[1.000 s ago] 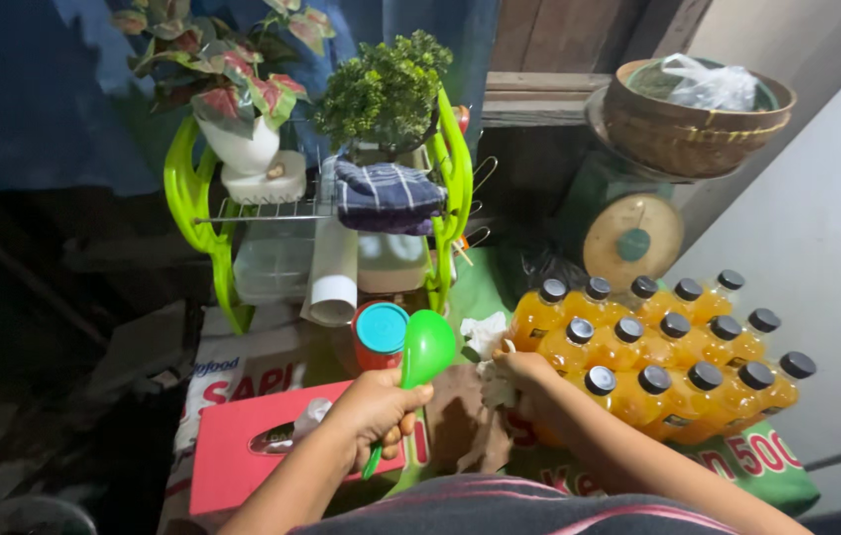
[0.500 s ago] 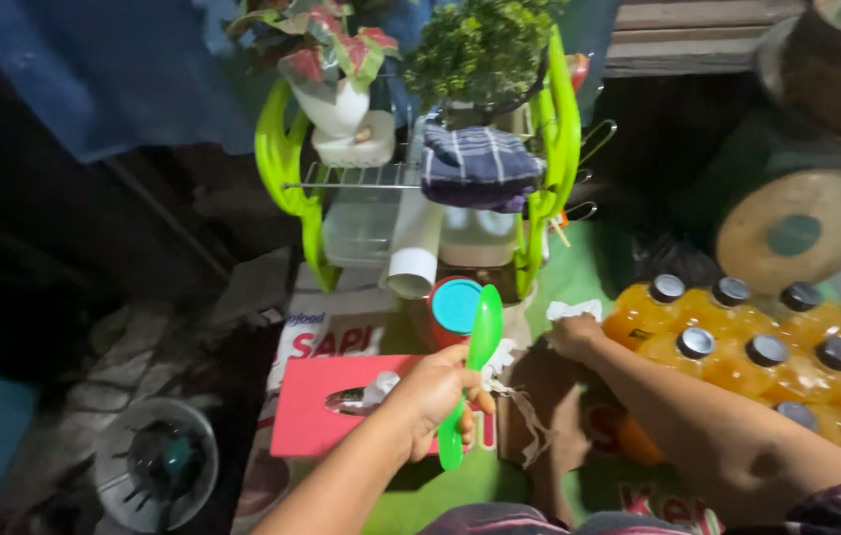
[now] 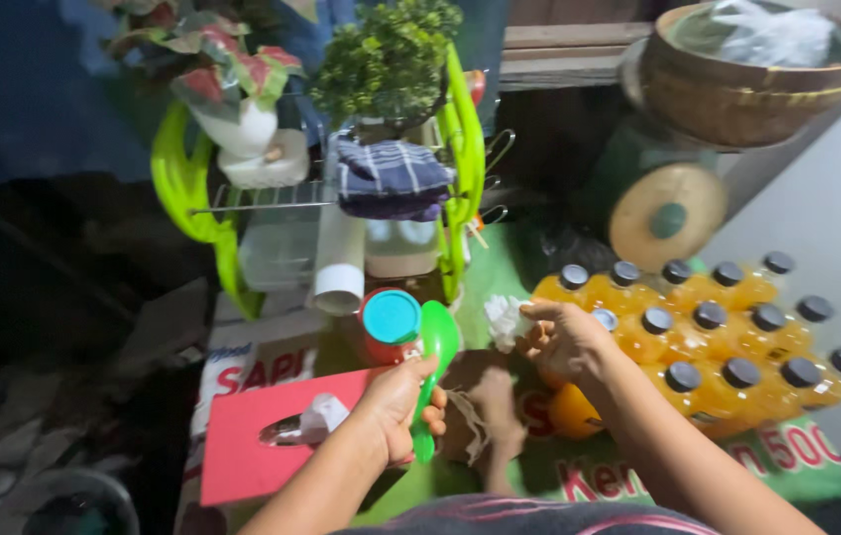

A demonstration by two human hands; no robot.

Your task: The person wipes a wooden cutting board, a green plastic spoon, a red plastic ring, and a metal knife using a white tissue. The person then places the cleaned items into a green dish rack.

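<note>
My left hand point(image 3: 395, 411) grips the handle of a green plastic ladle point(image 3: 435, 347), its bowl raised beside a red jar with a blue lid point(image 3: 390, 323). My right hand point(image 3: 564, 342) holds a small white crumpled piece point(image 3: 504, 319) at the edge of a cluster of several orange-filled bottles with black caps point(image 3: 708, 347). One orange bottle point(image 3: 575, 410) lies just below that hand. A brown wrapped lump point(image 3: 485, 406) sits between my two hands.
A red tissue box point(image 3: 262, 441) lies at the lower left. Behind stands a green wire rack point(image 3: 465, 168) with a folded checked cloth point(image 3: 391, 178), potted plants point(image 3: 386, 59) and a white tube point(image 3: 339, 260). A kitchen scale point(image 3: 663, 208) carries a woven basket point(image 3: 752, 74).
The view has swung back to the right, bringing the scale and bottles into sight again. Both hands keep their hold and stay in much the same place.
</note>
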